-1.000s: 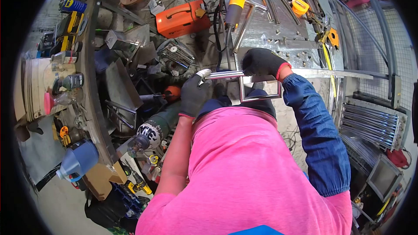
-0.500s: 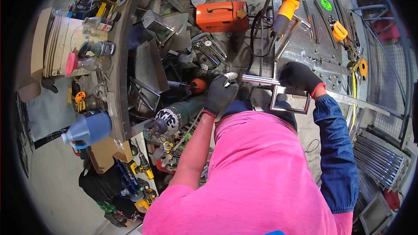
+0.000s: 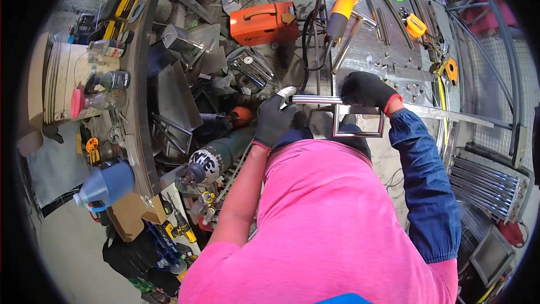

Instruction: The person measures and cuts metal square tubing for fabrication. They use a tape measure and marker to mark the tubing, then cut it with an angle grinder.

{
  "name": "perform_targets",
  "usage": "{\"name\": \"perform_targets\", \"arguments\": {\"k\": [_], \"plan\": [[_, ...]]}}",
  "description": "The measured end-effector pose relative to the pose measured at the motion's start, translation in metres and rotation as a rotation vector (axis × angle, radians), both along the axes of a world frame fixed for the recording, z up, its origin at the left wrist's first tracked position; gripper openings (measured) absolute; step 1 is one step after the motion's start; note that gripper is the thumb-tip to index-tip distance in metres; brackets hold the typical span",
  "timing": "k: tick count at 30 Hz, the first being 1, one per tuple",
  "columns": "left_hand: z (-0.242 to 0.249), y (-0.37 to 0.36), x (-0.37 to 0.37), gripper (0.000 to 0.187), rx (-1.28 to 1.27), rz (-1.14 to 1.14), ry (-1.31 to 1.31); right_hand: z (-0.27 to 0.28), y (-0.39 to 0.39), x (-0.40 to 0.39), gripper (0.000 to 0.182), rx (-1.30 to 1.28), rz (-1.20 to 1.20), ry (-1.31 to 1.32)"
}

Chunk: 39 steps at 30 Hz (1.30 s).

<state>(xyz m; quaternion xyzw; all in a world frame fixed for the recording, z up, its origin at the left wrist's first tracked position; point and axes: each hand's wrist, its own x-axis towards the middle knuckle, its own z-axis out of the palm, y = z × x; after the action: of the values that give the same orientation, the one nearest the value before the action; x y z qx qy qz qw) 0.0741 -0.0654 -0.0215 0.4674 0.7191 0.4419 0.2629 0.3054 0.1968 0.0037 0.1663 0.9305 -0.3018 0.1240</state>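
Observation:
Both my hands wear dark gloves. My left hand grips the left end of a shiny square steel tube that forms the top bar of a rectangular metal frame. My right hand closes over the same bar at the frame's top right, at the near edge of the steel workbench. The frame hangs below the bar, in front of my pink shirt.
A yellow angle grinder, steel strips, a tape measure and small parts lie on the workbench. An orange welder and metal scraps sit on the floor left. A green gas cylinder, a curved shelf with bottles and chrome tubes surround me.
The view has swung about while my hands stayed on the bar. Both hands and the frame have kept their grip and relative position, shifting slightly left in the view.

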Motion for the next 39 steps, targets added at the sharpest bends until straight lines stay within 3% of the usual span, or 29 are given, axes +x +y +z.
{"name": "perform_targets", "arguments": {"k": [5,7,11,13,16,22,26,29,33,39], "plan": [[0.006,-0.007,0.003,0.043,-0.021,0.064,0.015,0.003,-0.003,-0.002,0.028,-0.046,-0.029,0.020],[0.013,-0.011,0.000,0.040,-0.202,0.034,0.120,-0.005,-0.001,-0.001,0.028,-0.044,-0.005,0.039],[0.012,-0.011,0.003,0.037,-0.163,0.035,0.218,0.005,-0.007,-0.005,0.025,0.017,-0.051,-0.034],[0.017,-0.007,0.006,0.033,-0.134,0.031,0.423,0.004,-0.004,-0.005,0.024,0.050,0.041,-0.010],[0.027,-0.002,0.009,0.028,-0.232,0.008,0.471,0.003,-0.002,-0.004,0.022,0.075,0.124,0.027],[0.020,0.005,0.016,0.032,-0.358,-0.015,0.591,-0.001,-0.002,0.004,0.023,-0.045,-0.016,0.050],[0.024,0.007,0.015,0.028,-0.250,-0.011,0.608,0.005,-0.006,0.002,0.026,-0.148,-0.134,-0.018],[0.028,0.005,0.006,0.042,-0.423,0.013,0.483,0.011,-0.009,-0.002,0.027,-0.134,-0.177,-0.033],[0.043,0.008,0.012,0.053,-0.127,-0.010,0.534,0.018,-0.012,-0.005,0.028,-0.101,-0.168,-0.062],[0.022,0.010,0.008,0.043,-0.091,-0.148,0.485,0.018,-0.013,-0.003,0.031,-0.160,-0.211,-0.047]]}}
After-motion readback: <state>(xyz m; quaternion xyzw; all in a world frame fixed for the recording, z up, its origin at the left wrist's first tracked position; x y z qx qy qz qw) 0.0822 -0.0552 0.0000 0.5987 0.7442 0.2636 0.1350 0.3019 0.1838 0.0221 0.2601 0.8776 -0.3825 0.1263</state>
